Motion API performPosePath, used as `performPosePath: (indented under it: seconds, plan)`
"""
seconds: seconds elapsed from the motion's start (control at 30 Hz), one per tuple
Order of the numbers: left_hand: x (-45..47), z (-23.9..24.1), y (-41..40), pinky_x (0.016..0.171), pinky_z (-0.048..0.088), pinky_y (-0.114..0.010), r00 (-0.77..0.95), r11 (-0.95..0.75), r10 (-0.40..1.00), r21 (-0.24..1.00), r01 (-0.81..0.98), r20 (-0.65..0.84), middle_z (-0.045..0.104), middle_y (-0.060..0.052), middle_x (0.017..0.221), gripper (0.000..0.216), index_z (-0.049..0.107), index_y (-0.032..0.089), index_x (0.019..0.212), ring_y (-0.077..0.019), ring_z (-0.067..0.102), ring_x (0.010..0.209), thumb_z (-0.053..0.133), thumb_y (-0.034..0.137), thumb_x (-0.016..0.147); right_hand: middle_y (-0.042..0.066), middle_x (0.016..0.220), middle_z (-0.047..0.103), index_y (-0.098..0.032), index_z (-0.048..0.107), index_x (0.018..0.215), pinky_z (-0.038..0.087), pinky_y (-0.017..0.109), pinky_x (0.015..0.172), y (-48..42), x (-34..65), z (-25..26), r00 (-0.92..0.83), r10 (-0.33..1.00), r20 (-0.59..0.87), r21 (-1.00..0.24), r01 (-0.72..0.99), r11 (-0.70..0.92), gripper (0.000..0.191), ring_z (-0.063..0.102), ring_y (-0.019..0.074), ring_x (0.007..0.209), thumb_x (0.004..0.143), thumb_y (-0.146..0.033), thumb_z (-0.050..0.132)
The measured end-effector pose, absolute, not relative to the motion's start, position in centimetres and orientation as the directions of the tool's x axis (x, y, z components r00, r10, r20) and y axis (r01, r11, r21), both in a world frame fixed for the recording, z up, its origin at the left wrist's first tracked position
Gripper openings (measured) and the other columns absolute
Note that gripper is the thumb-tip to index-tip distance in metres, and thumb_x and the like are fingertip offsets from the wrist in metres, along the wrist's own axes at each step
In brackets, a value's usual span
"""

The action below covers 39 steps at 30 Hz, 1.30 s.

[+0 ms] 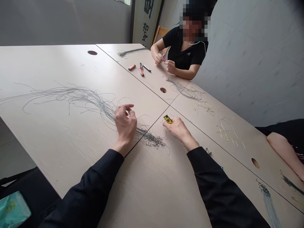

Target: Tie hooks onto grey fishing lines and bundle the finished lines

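Note:
My left hand (125, 123) is raised over a long bundle of thin dark strands (90, 98), its fingers curled and thumb bent in toward them. Whatever it pinches, perhaps a single fine strand, is too thin to make out. Beneath and to the right of that hand lies the bundle's tangled, looped end (153, 139). My right hand (178, 129) is closed around a small yellow-and-black lighter (168, 119), its thumb along one side. The two hands are apart, with table between them.
Across the table (106, 186) a person (190, 53) handles a small purple item. Red lighters (141, 72) and a pen-like tool (146, 68) lie near that person. More strand bundles (187, 90) and pale scraps (225, 133) lie rightward. Another person's arm (282, 148) is at right.

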<state>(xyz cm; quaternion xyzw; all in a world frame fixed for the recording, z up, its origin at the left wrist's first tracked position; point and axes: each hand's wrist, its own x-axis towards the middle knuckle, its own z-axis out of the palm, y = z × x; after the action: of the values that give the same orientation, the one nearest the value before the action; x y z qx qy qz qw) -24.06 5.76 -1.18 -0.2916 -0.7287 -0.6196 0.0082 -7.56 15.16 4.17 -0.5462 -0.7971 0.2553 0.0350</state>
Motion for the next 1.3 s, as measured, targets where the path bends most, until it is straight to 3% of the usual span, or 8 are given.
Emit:
performPosePath:
  seconds: [0.23,0.4,0.63,0.87,1.1,1.3]
  plan:
    - [-24.0,-1.0,5.7,0.072,0.047,-0.029,-0.805,0.046,0.399,0.867,0.496,0.439,0.065,-0.003,0.087,0.027,0.069,0.018,0.092,-0.0147,0.056,0.078,0.051,0.001,0.080,-0.003,0.058,0.042,-0.021,0.035,0.059,0.025,0.025,0.052,15.4,-7.1,3.8,-0.426,0.881,-0.206,-0.460,0.837,0.297,0.033,0.034,0.0107,0.052,0.084,-0.028,0.055]
    - [-23.9,-1.0,5.8,0.072,0.047,-0.029,-0.790,0.039,0.407,0.855,0.518,0.460,0.064,-0.004,0.087,0.027,0.069,0.016,0.092,-0.0147,0.055,0.078,0.051,0.000,0.080,0.000,0.065,0.055,-0.020,0.051,0.068,0.029,0.025,0.057,14.9,-7.0,3.7,-0.471,0.873,-0.131,-0.424,0.822,0.380,0.024,0.048,0.0142,0.062,0.089,-0.031,0.053]
    - [-23.9,-1.0,5.9,0.071,0.047,-0.030,-0.776,0.035,0.415,0.844,0.535,0.474,0.064,-0.004,0.085,0.027,0.069,0.017,0.091,-0.0151,0.055,0.078,0.051,0.000,0.080,0.004,0.074,0.063,-0.020,0.061,0.081,0.029,0.025,0.057,14.9,-7.1,2.9,-0.402,0.898,-0.179,-0.235,0.904,0.358,0.012,0.055,0.0178,0.069,0.085,-0.031,0.058]
    - [-23.8,-1.0,5.9,0.070,0.047,-0.030,-0.778,0.034,0.417,0.847,0.531,0.471,0.065,-0.004,0.087,0.026,0.069,0.016,0.091,-0.0150,0.057,0.078,0.051,0.000,0.080,0.003,0.064,0.059,-0.019,0.057,0.068,0.029,0.025,0.053,15.6,-7.1,2.6,-0.385,0.889,-0.248,-0.228,0.915,0.333,0.020,0.051,0.0155,0.059,0.085,-0.030,0.057]
    - [-23.8,-1.0,5.9,0.072,0.047,-0.030,-0.780,0.045,0.413,0.845,0.533,0.470,0.065,-0.004,0.086,0.027,0.069,0.017,0.091,-0.0151,0.056,0.077,0.051,0.000,0.080,0.004,0.071,0.062,-0.019,0.059,0.075,0.032,0.024,0.056,16.1,-7.1,3.1,-0.382,0.897,-0.221,-0.213,0.917,0.338,0.017,0.053,0.0158,0.064,0.087,-0.029,0.053]
    - [-23.8,-0.9,5.9,0.073,0.047,-0.031,-0.785,0.056,0.414,0.848,0.528,0.461,0.066,-0.004,0.087,0.026,0.069,0.017,0.090,-0.0153,0.057,0.079,0.051,0.000,0.080,0.003,0.066,0.059,-0.020,0.060,0.075,0.032,0.025,0.054,16.3,-7.5,3.1,-0.428,0.858,-0.284,-0.212,0.901,0.379,0.017,0.052,0.0161,0.060,0.083,-0.034,0.058]
